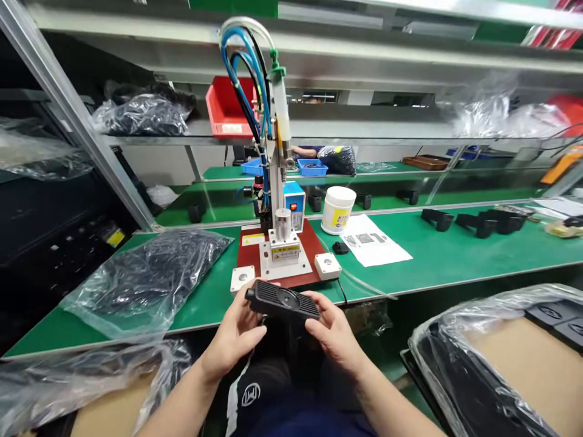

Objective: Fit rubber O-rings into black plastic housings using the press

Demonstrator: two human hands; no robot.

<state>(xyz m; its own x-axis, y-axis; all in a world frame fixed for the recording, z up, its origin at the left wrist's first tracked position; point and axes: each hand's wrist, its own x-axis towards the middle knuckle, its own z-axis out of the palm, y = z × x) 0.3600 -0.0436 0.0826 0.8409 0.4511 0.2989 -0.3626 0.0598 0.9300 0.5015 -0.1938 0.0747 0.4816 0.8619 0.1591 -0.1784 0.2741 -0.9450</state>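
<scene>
Head view, as I read it from my remote station:

1. Left hand (232, 335): curled around the left end of a black ribbed rectangular plastic housing (282, 301), gripping it; its fingertips pass beneath and are hidden.
2. Right hand (334, 332): closed on the housing's right end, also gripping; some fingers are hidden under the housing.
3. Housing: held between both hands over the front edge of a long green workbench (410, 255), with a round recess in its upper face. Its underside is out of sight.
4. Just beyond: a dark red base plate (248, 258) carrying an upright pneumatic dispenser (277, 176) with blue hoses (241, 79). Two white square blocks (328, 265) (243, 278) sit at its front corners. Label text is too small to read.
5. Right of the plate: a white tub with a yellow label (337, 209), a printed paper sheet (376, 241), and black moulded pieces (483, 223).
6. Left: a clear plastic bag (146, 282) of black items, hard to make out through the film.
7. Lower right, cut off by the frame: a cardboard box (510, 364) lined with clear film.
8. Far bench: a co-worker's forearm (304, 152), partly hidden by a black bag (337, 159).
</scene>
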